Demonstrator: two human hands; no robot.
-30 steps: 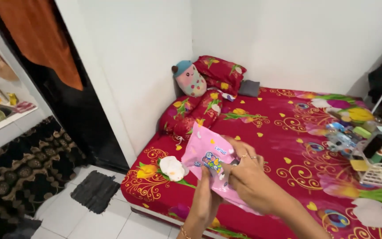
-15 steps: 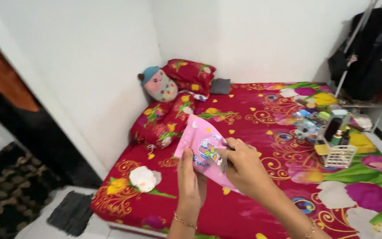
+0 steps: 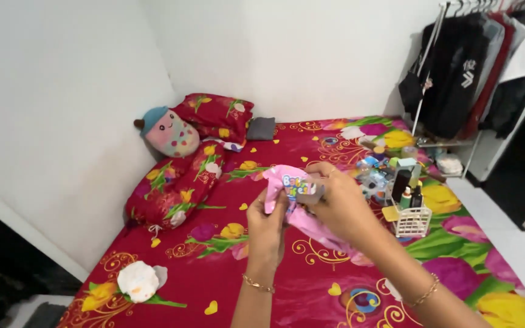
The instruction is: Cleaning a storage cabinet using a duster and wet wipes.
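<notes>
Pink pack (image 3: 293,200): soft plastic wipes pack, held in the air over the bed (image 3: 226,285), between both hands.
Left hand (image 3: 268,228): under and left of the pack, fingers curled shut on its lower left edge, gold bracelet (image 3: 257,283) on the wrist.
Pack axis: runs from upper left, at the left hand's fingertips, down to lower right, under the right palm.
Flap (image 3: 311,193): grey strip on the pack's face, just beside the right fingertips.
Right hand (image 3: 341,203): on top and right of the pack, fingers pinched on the flap; can't tell whether it is lifted off.
Nearer hand: right one is at the flap; left only holds the pack.
Basket (image 3: 411,220): white, with bottles, on the bed right of the right hand, apart from it.
</notes>
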